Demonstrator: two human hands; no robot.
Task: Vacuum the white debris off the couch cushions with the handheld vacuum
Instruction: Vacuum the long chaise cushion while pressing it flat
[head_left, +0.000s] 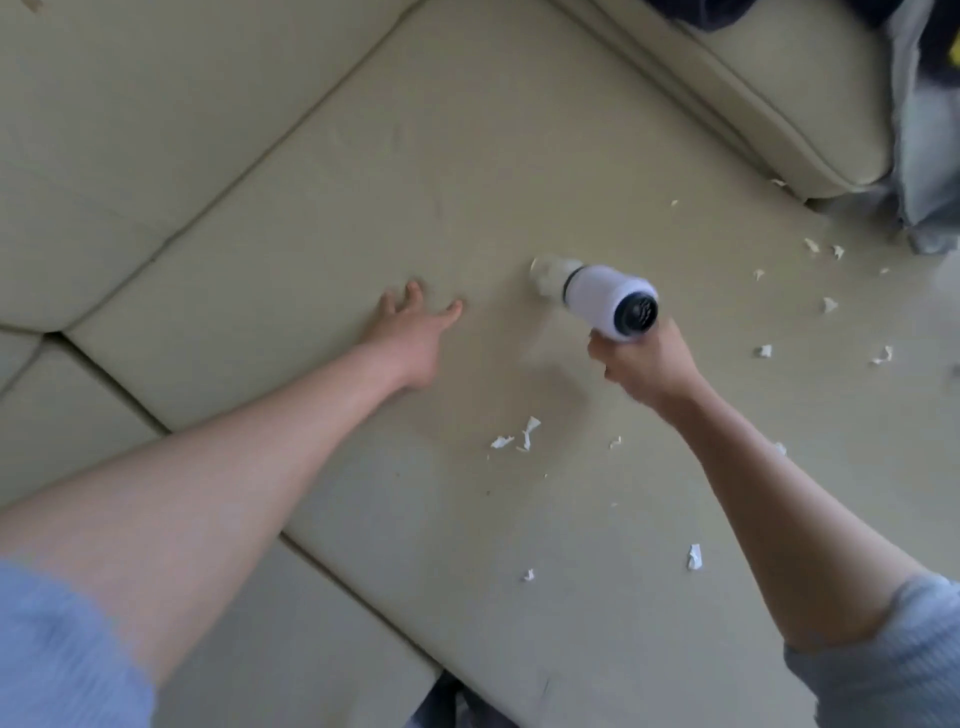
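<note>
My right hand (644, 364) grips the handle of a white handheld vacuum (602, 299); its clear nozzle points left and touches the beige seat cushion (363, 208). My left hand (415, 332) lies flat on that cushion with fingers spread, to the left of the nozzle. White debris (519, 436) lies in scraps just below the hands. More scraps are scattered at the right of the cushion and near its front edge.
A beige back cushion (769, 88) runs along the upper right. Blue-grey fabric (930, 156) lies at the right edge. A seam (119, 395) separates this cushion from the one on the left. Dark items sit at the top right.
</note>
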